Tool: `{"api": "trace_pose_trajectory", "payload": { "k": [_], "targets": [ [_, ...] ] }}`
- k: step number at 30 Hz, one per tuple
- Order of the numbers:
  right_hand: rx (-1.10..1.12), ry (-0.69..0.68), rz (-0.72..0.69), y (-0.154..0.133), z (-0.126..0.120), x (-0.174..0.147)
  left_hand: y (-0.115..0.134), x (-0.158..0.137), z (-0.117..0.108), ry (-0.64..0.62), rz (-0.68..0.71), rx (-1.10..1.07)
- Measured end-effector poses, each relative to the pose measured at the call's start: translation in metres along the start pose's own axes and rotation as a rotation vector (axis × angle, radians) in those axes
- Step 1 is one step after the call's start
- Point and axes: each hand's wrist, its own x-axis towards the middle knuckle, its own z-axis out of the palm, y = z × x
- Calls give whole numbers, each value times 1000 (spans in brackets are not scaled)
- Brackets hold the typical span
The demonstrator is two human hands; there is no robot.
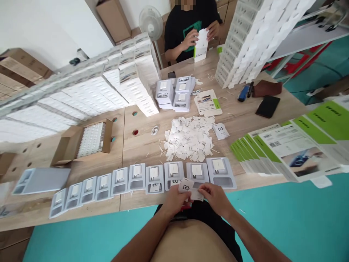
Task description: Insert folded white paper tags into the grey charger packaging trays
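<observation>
My left hand [176, 201] is closed around small white leaflets [185, 186] with a black bracket-and-bolt mark. My right hand [215, 198] pinches the edge of another white leaflet [197, 195] beside them. Just beyond both hands runs a row of grey plastic trays [197, 177], each with a white block-shaped piece [196, 170] in its upper recess. Two trays left of centre also have a marked leaflet [155, 187] in the lower recess. Past the row lies a heap of small white paper pieces [189, 138], with a small stack of leaflets [220, 131] at its right.
Green-and-white printed box sleeves [300, 153] fan out on the right. Tall stacks of white boxes [131, 80] stand at the back left. An open carton [92, 140] holds white pieces. Across the table a person [191, 36] handles a white box [201, 45].
</observation>
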Motion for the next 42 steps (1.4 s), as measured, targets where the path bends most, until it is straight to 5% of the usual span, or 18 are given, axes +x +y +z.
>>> {"api": "trace_pose_trajectory", "payload": {
  "k": [6,11,20,28,35,38,42],
  "targets": [
    [-147,47,97,21,-9,26,-21,-10,-96,214,114,260],
    [-624,105,-11,19,22,35,-55,-11,-145,203,295,879],
    [-1120,238,-171,24,45,29,-83,8,-149,130,448,1092],
    [-1026,320,-289,14,42,23,-70,-11,-157,133,531,1034],
    [-915,26,-526,-13,85,22,-59,-9,-147,18,540,956],
    [-1006,-122,-522,-13,117,26,-72,-4,-146,36,490,957],
    [-1045,-107,-466,-10,134,26,-87,1,-146,36,470,948]
  ]
}}
